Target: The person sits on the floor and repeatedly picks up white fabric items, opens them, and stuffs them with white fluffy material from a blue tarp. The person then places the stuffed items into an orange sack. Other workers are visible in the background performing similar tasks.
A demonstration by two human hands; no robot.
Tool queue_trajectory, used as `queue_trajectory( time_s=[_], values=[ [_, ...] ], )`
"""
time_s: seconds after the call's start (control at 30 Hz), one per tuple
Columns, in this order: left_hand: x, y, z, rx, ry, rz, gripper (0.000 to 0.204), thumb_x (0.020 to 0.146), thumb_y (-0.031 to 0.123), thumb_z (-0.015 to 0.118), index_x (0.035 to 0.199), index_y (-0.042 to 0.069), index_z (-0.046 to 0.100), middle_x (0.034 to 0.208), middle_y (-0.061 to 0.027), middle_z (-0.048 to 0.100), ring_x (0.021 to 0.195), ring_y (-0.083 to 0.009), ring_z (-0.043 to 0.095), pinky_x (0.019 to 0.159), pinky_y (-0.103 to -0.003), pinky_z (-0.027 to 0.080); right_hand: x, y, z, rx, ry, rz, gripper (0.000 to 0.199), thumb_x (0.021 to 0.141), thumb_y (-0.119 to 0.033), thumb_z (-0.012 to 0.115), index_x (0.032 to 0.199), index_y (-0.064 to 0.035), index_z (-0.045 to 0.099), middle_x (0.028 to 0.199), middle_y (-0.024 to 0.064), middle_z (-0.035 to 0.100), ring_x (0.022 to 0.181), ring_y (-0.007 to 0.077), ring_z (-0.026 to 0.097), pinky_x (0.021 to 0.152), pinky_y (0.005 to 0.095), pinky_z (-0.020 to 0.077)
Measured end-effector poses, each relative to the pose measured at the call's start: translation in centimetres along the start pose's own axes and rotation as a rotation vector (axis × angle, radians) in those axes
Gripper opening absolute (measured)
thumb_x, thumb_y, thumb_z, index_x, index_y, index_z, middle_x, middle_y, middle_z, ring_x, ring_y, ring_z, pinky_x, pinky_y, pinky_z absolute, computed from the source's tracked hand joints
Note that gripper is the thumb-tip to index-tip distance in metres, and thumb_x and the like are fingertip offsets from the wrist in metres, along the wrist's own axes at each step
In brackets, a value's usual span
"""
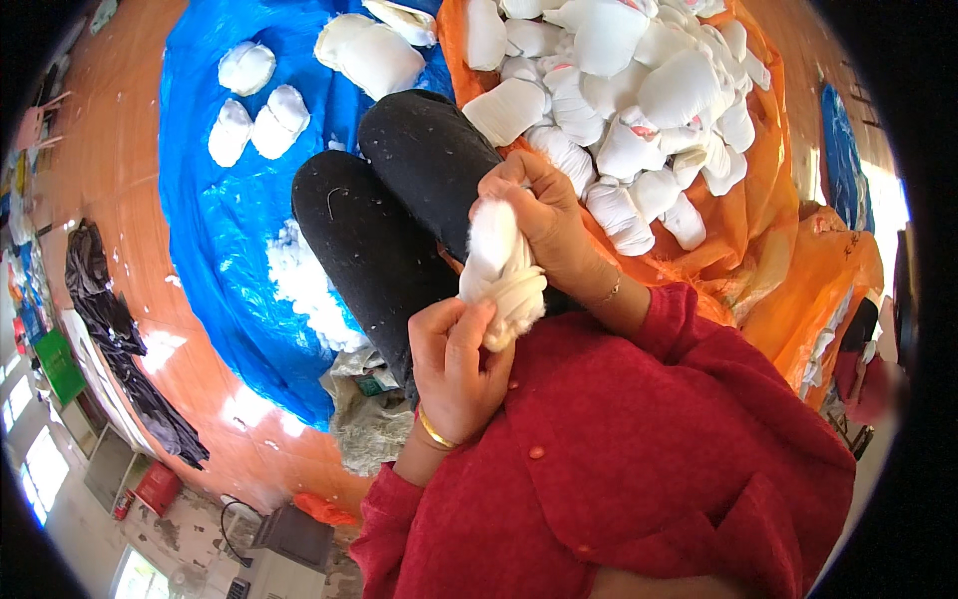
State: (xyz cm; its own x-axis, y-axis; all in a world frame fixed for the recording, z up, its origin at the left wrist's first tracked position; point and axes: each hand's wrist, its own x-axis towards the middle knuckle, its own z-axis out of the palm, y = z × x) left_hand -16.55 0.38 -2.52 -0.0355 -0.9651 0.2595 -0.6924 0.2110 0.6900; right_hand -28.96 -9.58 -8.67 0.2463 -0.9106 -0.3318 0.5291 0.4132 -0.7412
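Over my lap I hold a white stuffed cloth piece (pixel 507 272), its upper part smooth and padded, its lower part bunched into cream folds. My left hand (pixel 454 361), a gold bangle at its wrist, pinches the lower left side of the folds. At the top, my right hand (pixel 539 212) is closed on the piece with curled fingers; a thin bracelet circles that wrist. Part of the piece is hidden behind the fingers. Loose white stuffing (pixel 304 285) lies left of my knees on a blue plastic sheet (pixel 215 275).
A large heap of white stuffed pieces (pixel 609 100) rests on an orange sheet (pixel 763 150) at the far right. Several more, including a rounded stuffed piece (pixel 246 68), lie on the blue sheet. Beside my left thigh is a crumpled pale sack (pixel 371 429). Dark cloth (pixel 120 339) lies farther left.
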Motion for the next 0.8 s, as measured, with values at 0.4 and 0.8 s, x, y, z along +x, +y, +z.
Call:
queue_trajectory(
  time_s=[0.4, 0.8],
  values=[
    [3.4, 2.2, 3.3, -0.149, 0.021, 0.141, 0.034, 0.069, -0.006, 0.069, 0.101, 0.001, 0.061, 0.097, -0.0141, 0.058, 0.084, -0.0257, 0.059, 0.071, -0.031, 0.05, 9.0, 1.4, -2.3, 0.887, -0.772, -0.1, 0.011, 0.089, -0.03, 0.05, 0.088, -0.0193, 0.054, 0.102, 0.0073, 0.057, 0.09, 0.0364, 0.054, 0.067, 0.0434, 0.0475],
    [5.3, 0.4, 1.1, -0.169, 0.021, 0.05, 0.055, 0.057, 0.004, 0.075, 0.107, 0.002, 0.054, 0.111, -0.0124, 0.053, 0.099, -0.0313, 0.052, 0.084, -0.039, 0.043, 10.5, 3.4, -3.0, 0.932, -0.988, -0.198, 0.019, 0.085, -0.031, 0.06, 0.091, -0.0151, 0.052, 0.103, 0.0131, 0.057, 0.079, 0.0377, 0.059, 0.06, 0.043, 0.0517]
  ],
)
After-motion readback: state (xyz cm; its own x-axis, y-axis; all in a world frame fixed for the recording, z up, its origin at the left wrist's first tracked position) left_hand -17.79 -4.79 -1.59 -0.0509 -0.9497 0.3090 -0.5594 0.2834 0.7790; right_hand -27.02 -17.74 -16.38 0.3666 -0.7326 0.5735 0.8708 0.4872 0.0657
